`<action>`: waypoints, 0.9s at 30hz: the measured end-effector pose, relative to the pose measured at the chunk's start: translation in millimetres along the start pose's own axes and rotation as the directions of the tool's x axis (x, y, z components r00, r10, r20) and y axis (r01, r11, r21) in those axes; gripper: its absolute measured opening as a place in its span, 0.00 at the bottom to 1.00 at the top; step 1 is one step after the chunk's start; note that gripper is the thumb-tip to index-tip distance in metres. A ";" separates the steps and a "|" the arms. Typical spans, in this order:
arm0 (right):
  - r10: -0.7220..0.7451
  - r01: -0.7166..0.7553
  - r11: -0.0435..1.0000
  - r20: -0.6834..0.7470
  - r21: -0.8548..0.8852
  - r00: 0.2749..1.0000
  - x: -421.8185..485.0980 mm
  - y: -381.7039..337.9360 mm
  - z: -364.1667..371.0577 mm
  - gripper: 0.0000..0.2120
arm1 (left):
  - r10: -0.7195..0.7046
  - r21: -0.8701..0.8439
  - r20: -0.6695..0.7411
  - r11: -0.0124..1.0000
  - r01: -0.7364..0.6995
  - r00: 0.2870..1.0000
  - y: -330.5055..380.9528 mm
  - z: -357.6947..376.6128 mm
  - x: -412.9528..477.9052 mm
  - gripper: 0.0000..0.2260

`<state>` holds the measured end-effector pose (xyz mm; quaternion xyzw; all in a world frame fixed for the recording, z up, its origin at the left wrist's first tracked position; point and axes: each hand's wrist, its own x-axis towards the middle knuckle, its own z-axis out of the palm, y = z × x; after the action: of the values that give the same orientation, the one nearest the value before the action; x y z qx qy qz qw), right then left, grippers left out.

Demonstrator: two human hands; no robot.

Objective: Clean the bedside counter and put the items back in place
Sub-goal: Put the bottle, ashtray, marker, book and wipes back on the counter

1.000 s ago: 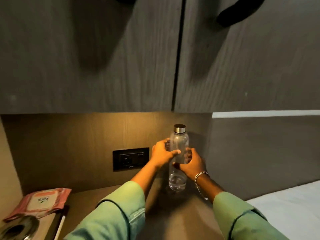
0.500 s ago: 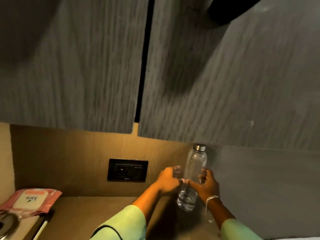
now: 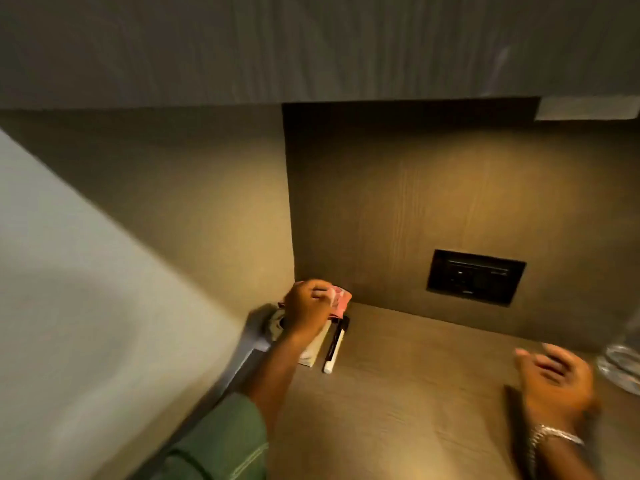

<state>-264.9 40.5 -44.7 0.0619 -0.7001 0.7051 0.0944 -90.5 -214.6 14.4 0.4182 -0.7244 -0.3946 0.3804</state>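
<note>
My left hand [image 3: 306,311] rests on the pink wipes pack [image 3: 340,300] in the back left corner of the wooden counter [image 3: 408,386], with its fingers closed on the pack. A black and white pen [image 3: 334,348] lies just right of that hand, beside a pale flat item [image 3: 313,351]. My right hand [image 3: 554,382] hovers over the counter at the right with fingers spread, holding nothing. The clear water bottle [image 3: 623,362] stands at the right edge of the view, only its base showing.
A black socket panel [image 3: 476,276] is set in the back wall. A dark cabinet [image 3: 311,46] hangs overhead. A pale wall [image 3: 86,289] closes the left side. Grey-green cloth [image 3: 277,323] lies under my left wrist.
Both hands let go of the water bottle. The view swung left; my left hand reached to the wipes pack in the corner, and my right hand drew back from the bottle.
</note>
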 end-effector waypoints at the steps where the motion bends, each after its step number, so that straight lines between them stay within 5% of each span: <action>1: -0.025 0.027 1.000 0.132 -0.015 0.991 -14.6 -12.3 17.4 0.12 | -0.030 0.108 -0.063 0.993 0.037 0.998 -12.2 -23.2 6.3 0.08; 5: -0.029 0.097 0.991 0.551 -0.096 0.834 -70.4 -40.1 129.6 0.06 | -0.047 0.333 -0.099 0.940 0.078 0.994 -37.6 -66.4 15.0 0.09; 9: 0.040 0.226 0.934 0.708 -0.277 0.705 -104.3 -51.5 211.5 0.11 | -0.078 0.518 0.051 0.854 0.041 0.996 -59.2 -68.1 -4.7 0.12; 12: 0.153 0.340 0.840 0.786 -0.422 0.599 -120.4 -49.0 249.0 0.13 | -0.088 0.430 0.110 0.902 0.033 0.990 -70.9 -60.0 -14.4 0.14; 17: 0.275 0.280 0.775 0.702 -0.566 0.657 -128.1 -42.4 260.4 0.20 | -0.077 0.341 0.097 0.939 0.040 0.992 -69.6 -51.8 -11.6 0.09; 23: 0.241 0.057 0.901 0.605 -0.429 0.759 -105.3 -38.4 211.6 0.05 | -0.046 0.299 0.050 0.954 0.029 0.998 -49.7 -34.3 -16.1 0.09; 27: 0.287 -0.117 0.924 0.455 -0.365 0.843 -64.8 -37.3 144.6 0.05 | -0.031 0.044 0.072 0.999 0.028 0.997 -12.9 15.4 -31.2 0.11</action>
<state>-200.1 -106.9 -20.8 0.1511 -0.8085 0.5465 -0.1573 -88.9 -186.8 -10.2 0.4224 -0.7399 -0.3992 0.3388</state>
